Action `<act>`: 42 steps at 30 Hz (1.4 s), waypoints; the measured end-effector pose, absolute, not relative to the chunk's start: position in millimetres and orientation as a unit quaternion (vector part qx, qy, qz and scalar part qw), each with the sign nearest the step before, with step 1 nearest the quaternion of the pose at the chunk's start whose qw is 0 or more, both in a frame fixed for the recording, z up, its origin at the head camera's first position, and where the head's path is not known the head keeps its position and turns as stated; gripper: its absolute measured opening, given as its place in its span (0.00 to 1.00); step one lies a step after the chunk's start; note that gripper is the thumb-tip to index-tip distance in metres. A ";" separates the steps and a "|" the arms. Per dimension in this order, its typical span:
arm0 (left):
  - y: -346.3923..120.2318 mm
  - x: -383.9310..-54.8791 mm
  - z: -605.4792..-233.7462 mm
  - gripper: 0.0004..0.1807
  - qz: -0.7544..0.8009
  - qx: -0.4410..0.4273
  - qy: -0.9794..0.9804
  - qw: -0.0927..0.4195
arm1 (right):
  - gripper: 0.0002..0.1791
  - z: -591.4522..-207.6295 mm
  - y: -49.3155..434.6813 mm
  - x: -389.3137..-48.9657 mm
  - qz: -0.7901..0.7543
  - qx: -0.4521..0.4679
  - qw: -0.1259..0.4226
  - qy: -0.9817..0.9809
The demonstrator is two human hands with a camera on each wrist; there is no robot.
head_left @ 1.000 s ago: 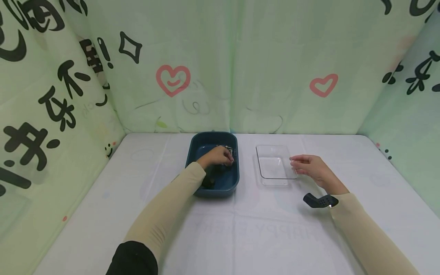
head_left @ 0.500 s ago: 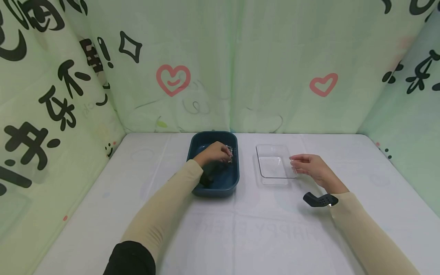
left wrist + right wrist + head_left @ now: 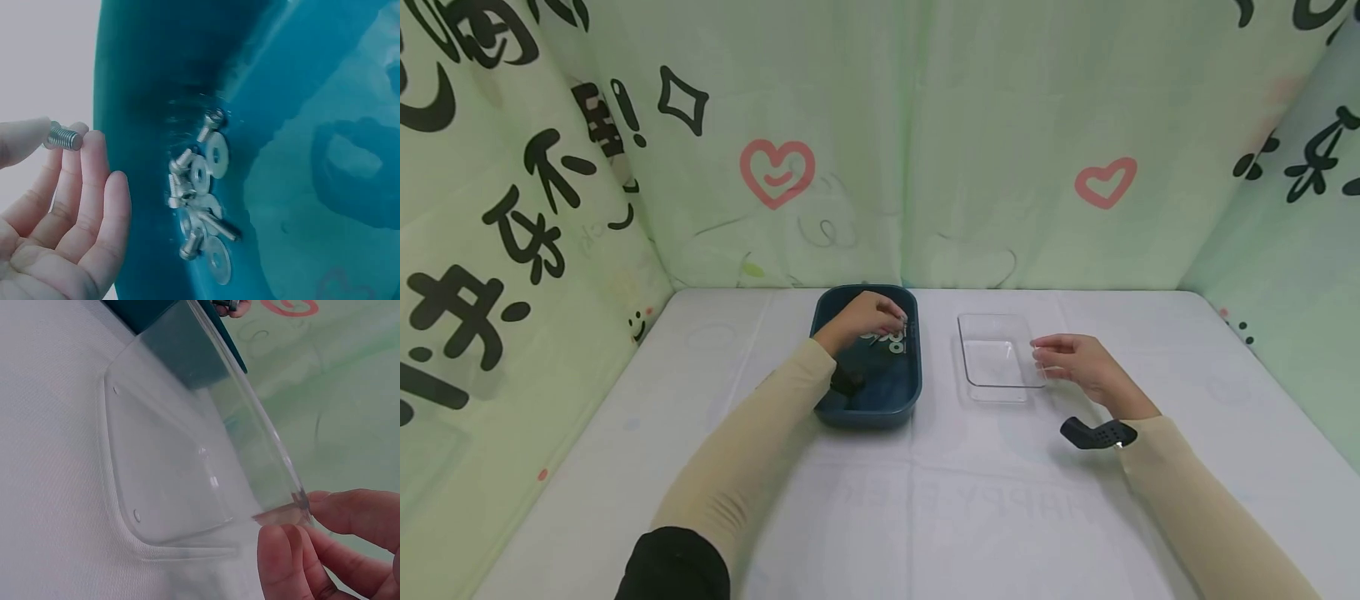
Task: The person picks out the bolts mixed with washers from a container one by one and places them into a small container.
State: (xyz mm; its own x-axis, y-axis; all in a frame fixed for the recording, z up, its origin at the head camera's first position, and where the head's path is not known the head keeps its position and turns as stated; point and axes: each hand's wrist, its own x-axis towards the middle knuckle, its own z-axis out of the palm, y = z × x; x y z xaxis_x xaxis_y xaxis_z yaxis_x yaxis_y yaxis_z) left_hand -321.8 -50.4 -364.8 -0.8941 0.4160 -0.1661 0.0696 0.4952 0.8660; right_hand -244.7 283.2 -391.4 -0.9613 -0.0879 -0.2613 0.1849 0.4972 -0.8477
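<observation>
Between thumb and fingertips, my left hand (image 3: 865, 317) pinches a short metal bolt (image 3: 64, 137), its threads showing in the left wrist view. That hand is over the far part of a dark blue bin (image 3: 868, 418), near its right wall. Loose bolts (image 3: 211, 125) and flat washers (image 3: 217, 259) lie in a cluster inside the bin, several of each. To the right stands a clear plastic box (image 3: 1000, 387), with nothing visible inside. My right hand (image 3: 1081, 367) grips the box's right rim between thumb and fingers.
Both containers stand on a white tablecloth (image 3: 970, 500), with a gap between them. Green printed curtains (image 3: 1000, 125) rise behind the table and at both sides. A dark band (image 3: 1097, 434) sits at the right wrist.
My left hand has moved up and away over the bin, uncovering some of the hardware, with the bolt now visible in its fingers. My right hand and the clear box have stayed put.
</observation>
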 end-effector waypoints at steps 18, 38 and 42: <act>-17.0 -308.0 -341.1 0.14 0.509 0.144 0.828 0.189 | 0.31 -395.6 285.9 -245.6 -0.535 0.037 0.149 0.831; 40.2 -302.1 -348.1 0.13 0.551 0.107 0.803 0.200 | 0.28 -398.8 288.4 -245.3 -0.594 0.024 0.152 0.790; 47.2 -302.5 -351.3 0.13 0.558 0.096 0.798 0.206 | 0.27 -398.4 288.5 -245.0 -0.598 0.024 0.151 0.787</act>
State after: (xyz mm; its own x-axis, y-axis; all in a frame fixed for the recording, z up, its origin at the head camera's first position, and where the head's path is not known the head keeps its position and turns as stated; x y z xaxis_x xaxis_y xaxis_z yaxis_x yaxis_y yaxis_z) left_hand -302.5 47.2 -351.3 -0.8965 0.3833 -0.2223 -0.0771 0.3592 0.9301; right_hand -245.0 288.5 -398.4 -0.9533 -0.1424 -0.2665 0.2188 0.2831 -0.9338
